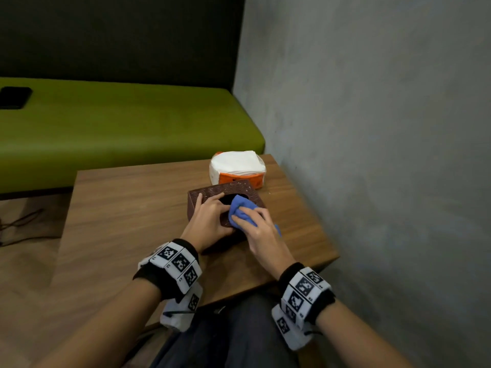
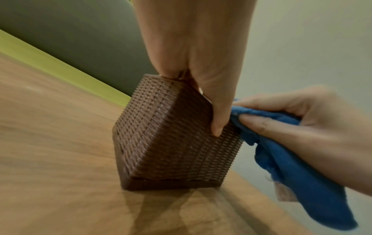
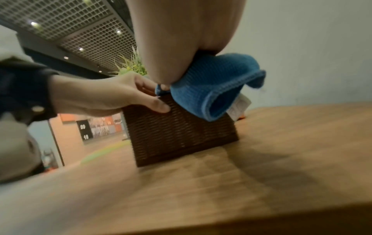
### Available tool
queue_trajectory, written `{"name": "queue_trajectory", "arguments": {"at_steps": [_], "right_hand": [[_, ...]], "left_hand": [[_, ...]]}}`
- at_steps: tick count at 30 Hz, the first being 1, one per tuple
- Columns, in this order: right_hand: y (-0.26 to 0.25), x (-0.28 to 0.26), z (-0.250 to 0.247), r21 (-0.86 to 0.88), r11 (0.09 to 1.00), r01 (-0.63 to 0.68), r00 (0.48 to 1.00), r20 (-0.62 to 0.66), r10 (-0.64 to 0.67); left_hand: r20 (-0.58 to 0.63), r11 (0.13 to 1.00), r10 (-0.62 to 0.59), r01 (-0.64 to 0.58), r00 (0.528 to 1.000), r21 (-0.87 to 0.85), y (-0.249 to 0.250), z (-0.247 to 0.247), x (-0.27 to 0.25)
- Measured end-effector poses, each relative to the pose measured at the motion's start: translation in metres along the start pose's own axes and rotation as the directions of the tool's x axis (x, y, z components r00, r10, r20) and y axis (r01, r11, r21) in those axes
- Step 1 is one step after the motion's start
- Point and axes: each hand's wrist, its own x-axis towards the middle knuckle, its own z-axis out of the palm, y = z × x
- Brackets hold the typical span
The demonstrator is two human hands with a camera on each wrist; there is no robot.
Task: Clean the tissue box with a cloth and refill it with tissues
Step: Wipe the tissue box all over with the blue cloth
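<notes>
A brown woven tissue box (image 1: 212,193) stands on the wooden table (image 1: 127,208), its dark oval opening facing up. My left hand (image 1: 210,219) grips its near left corner, fingers on top and thumb (image 2: 216,124) down the side wall. My right hand (image 1: 257,229) holds a bunched blue cloth (image 1: 241,208) pressed on the box's top beside the opening. In the right wrist view the cloth (image 3: 217,89) hangs over the top edge of the box (image 3: 177,136). A pack of white tissues (image 1: 236,166) in an orange wrapper lies just behind the box.
A grey wall (image 1: 372,128) runs close along the table's right side. A green bench (image 1: 119,123) stands behind the table, with a black flat object (image 1: 14,96) at its far left. Small white specks (image 1: 269,193) lie on the table by the box.
</notes>
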Motion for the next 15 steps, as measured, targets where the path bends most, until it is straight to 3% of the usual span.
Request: {"name": "queue_trajectory", "arguments": {"at_steps": [2,4,6,9,11,13,15], "right_hand": [[0.018,0.001,-0.007,-0.001,0.999,-0.036,0.999,-0.006,0.036],[0.032,0.016,-0.007,0.015,0.988,-0.155,0.987,-0.033,0.155],[0.017,0.028,-0.002,0.032,0.976,-0.217,0.975,-0.045,0.219],[-0.006,0.011,0.003,0.007,0.996,-0.087,0.996,-0.008,0.088],[0.01,-0.003,-0.009,0.001,1.0,0.0,1.0,0.014,0.0],[0.035,0.001,-0.017,-0.013,1.0,-0.023,1.0,-0.005,0.022],[0.038,0.017,-0.013,-0.002,0.991,-0.131,0.991,-0.017,0.131]], "left_hand": [[0.015,0.999,0.004,-0.004,1.0,0.032,0.002,-0.001,0.0],[0.023,0.998,-0.007,0.005,1.0,0.059,0.003,0.001,0.002],[0.025,0.998,-0.007,0.006,1.0,0.06,0.003,0.002,0.002],[0.033,1.0,0.011,-0.011,0.999,0.014,-0.002,-0.001,0.004],[0.065,1.0,0.024,-0.025,0.998,0.014,-0.003,-0.004,0.003],[0.087,0.999,0.027,-0.03,0.996,0.029,-0.002,-0.006,0.002],[0.095,0.999,0.025,-0.028,0.995,0.032,0.0,-0.005,0.003]]}}
